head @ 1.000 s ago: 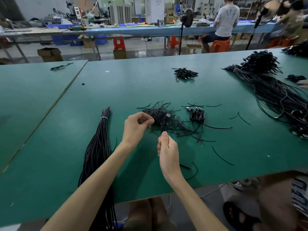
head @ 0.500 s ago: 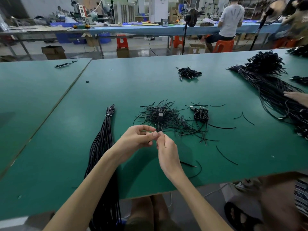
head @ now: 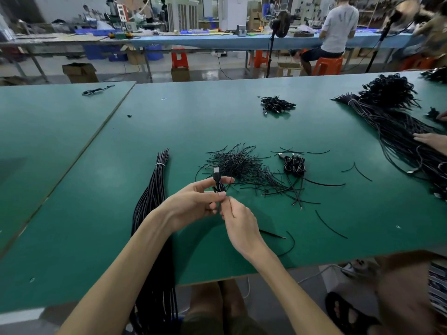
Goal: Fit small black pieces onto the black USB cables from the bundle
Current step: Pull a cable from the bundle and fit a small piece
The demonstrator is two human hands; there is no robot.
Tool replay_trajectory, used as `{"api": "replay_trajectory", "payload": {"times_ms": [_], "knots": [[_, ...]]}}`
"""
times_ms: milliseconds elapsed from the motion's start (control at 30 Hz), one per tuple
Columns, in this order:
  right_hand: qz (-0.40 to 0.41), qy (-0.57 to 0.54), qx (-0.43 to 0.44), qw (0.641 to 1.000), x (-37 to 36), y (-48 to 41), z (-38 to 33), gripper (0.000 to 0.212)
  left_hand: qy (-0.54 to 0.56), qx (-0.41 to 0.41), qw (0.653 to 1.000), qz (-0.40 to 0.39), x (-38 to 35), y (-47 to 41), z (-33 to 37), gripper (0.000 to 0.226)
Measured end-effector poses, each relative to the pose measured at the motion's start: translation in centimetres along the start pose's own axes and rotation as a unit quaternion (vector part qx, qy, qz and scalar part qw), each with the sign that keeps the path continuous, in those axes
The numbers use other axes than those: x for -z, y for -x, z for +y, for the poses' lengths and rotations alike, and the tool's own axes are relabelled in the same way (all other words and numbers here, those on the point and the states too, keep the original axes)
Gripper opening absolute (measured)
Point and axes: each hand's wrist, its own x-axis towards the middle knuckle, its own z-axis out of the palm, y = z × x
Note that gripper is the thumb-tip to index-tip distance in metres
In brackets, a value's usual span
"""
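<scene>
Head view: we see two hands close together over the green surface (head: 242, 117). The left hand (head: 198, 204) grips a black USB cable (head: 218, 183) between its thumb and fingers. The cable's plug (head: 216, 170) sticks up past the fingers. The right hand (head: 242, 228) is just below, with its fingers curled. Its tips meet the left thumb where the cable runs down. We cannot tell if it pinches the cable or some small thing.

Just behind the hands lies a pile of thin black pieces (head: 242, 166). Right of that sits a small clump of coiled cables (head: 294, 165). To the left lies the long tied bundle (head: 154, 189), which hangs off the near edge. Far to the right is a big heap of cables (head: 399, 131), and another person's hand (head: 433, 141) rests on it.
</scene>
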Motion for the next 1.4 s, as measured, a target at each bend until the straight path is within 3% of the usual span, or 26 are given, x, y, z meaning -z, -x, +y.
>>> {"api": "replay_trajectory", "payload": {"times_ms": [167,433,867,1167,1400], "knots": [[-0.002,0.003,0.005,1.0,-0.1,0.0,0.0,0.04,0.052,0.029,0.998,-0.003,0.2,-0.3,0.1,0.049],[-0.017,-0.045,-0.002,0.999,0.2,0.1,-0.1,0.045,0.08,0.005,0.996,-0.029,0.8,0.0,-0.6,0.049],[-0.013,-0.151,-0.02,0.988,0.5,0.2,-0.3,0.048,-0.009,-0.021,0.996,-0.086,0.9,0.1,-0.7,0.044],[-0.05,-0.291,0.002,0.955,1.0,0.3,-0.8,0.043,-0.03,-0.049,0.992,-0.111,1.5,-0.2,-1.5,0.068],[-0.058,-0.332,-0.014,0.941,1.2,0.3,-0.9,0.044,-0.009,-0.046,0.994,-0.095,1.5,-0.5,-2.0,0.055]]}}
